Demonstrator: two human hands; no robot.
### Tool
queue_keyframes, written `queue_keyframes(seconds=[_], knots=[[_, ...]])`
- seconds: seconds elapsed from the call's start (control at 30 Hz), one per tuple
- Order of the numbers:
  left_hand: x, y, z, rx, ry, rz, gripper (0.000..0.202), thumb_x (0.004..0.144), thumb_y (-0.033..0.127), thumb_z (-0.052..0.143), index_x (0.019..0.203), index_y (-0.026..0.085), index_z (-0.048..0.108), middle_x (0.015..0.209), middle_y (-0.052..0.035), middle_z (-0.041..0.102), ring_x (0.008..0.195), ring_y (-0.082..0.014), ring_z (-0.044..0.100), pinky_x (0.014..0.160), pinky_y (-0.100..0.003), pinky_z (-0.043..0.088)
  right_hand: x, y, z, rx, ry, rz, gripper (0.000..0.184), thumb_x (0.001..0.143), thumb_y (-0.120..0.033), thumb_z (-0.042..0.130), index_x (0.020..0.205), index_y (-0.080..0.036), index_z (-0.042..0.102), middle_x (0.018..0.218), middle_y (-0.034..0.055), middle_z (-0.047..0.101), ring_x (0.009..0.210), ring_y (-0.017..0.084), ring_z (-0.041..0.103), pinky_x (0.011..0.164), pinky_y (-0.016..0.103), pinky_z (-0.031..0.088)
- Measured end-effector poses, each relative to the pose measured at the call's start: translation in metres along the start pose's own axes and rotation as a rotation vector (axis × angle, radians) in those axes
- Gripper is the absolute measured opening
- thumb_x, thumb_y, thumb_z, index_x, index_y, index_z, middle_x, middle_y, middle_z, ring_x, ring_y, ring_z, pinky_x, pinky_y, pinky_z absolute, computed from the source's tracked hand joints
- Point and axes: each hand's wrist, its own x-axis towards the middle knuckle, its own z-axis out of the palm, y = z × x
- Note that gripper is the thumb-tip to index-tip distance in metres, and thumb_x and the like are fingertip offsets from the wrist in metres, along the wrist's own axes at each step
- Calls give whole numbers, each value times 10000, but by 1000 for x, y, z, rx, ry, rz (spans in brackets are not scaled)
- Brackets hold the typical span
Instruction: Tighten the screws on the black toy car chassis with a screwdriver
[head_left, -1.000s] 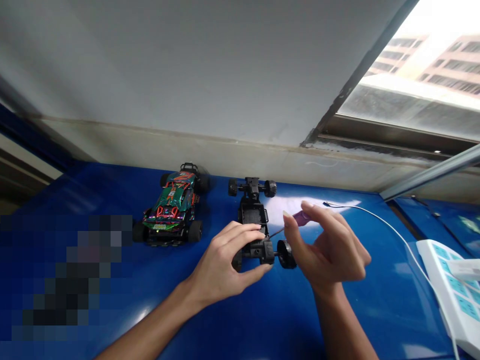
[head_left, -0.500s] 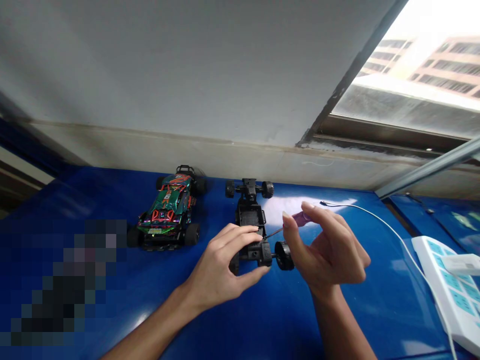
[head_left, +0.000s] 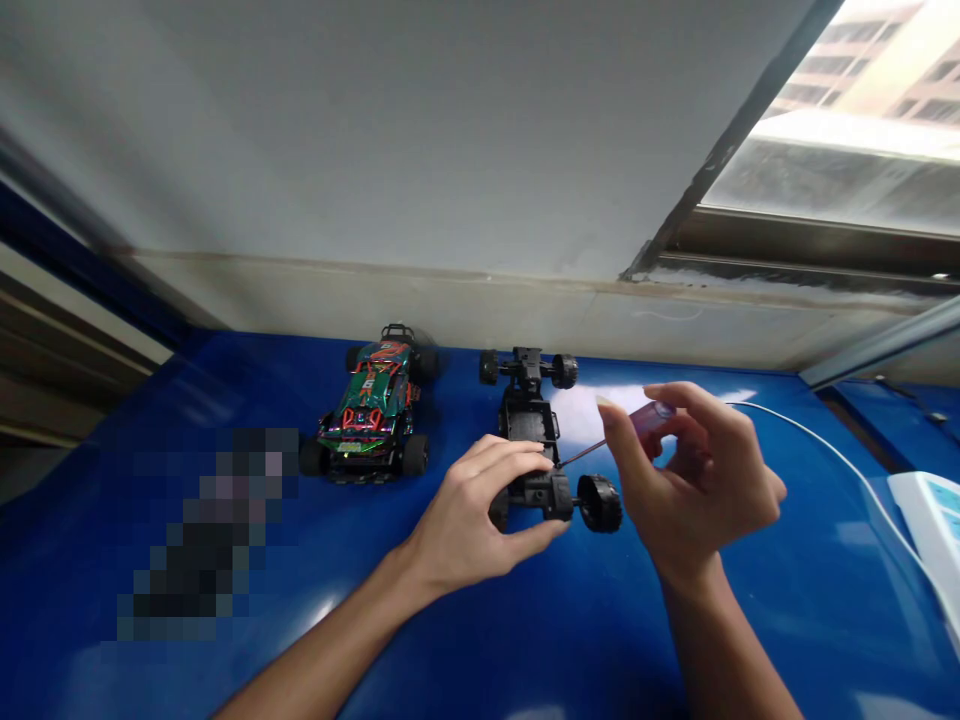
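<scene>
Left hand (head_left: 472, 520) clamped the near end of a bare black toy-car chassis (head_left: 534, 440) toward the table's (head_left: 525, 640) far edge, while the right hand (head_left: 694, 480) pinched a purple-handled screwdriver (head_left: 622, 432), tip at the frame. Light, rigid plastic, probably best gripped by its frame. A green-bodied toy car (head_left: 373, 405) stood alongside.

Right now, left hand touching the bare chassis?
Touching. Head view shows the left hand wrapped over the near end of the black chassis, thumb beneath.
</scene>
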Motion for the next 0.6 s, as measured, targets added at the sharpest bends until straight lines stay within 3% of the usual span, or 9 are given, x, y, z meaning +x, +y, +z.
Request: queue_keyframes(seconds=[0.17,0.33,0.47,0.6], knots=[[0,-1,-1,36,10,0,446,824,325,905,1204,223,695,1270,-81,805,1176,-269,766,1053,-434,597,7,-4,-1,94,-47,-156,564,768,-55,908,1273,-268,776,891,2,814,696,179,757,633,321,630],[-3,-2,2,34,31,-18,488,808,349,928,1219,232,692,1315,-91,792,1214,-281,764,1063,-446,608,4,-6,1,148,-40,-85,635,782,-31,889,1333,-318,761,958,-6,847,740,194,794,669,347,651],[-3,-3,4,-16,36,-30,498,798,328,935,1224,226,696,1320,-94,787,1218,-261,765,1098,-418,607,-2,-6,1,218,-103,-19,647,794,-24,873,1368,-292,740,1056,24,855,802,227,824,727,387,686],[-3,-3,4,-16,49,-33,496,796,328,934,1222,229,701,1317,-90,787,1204,-255,771,1094,-412,614,-7,-7,1,275,-178,52,637,901,-27,753,1484,-259,649,1124,63,844,879,253,832,784,442,698]])
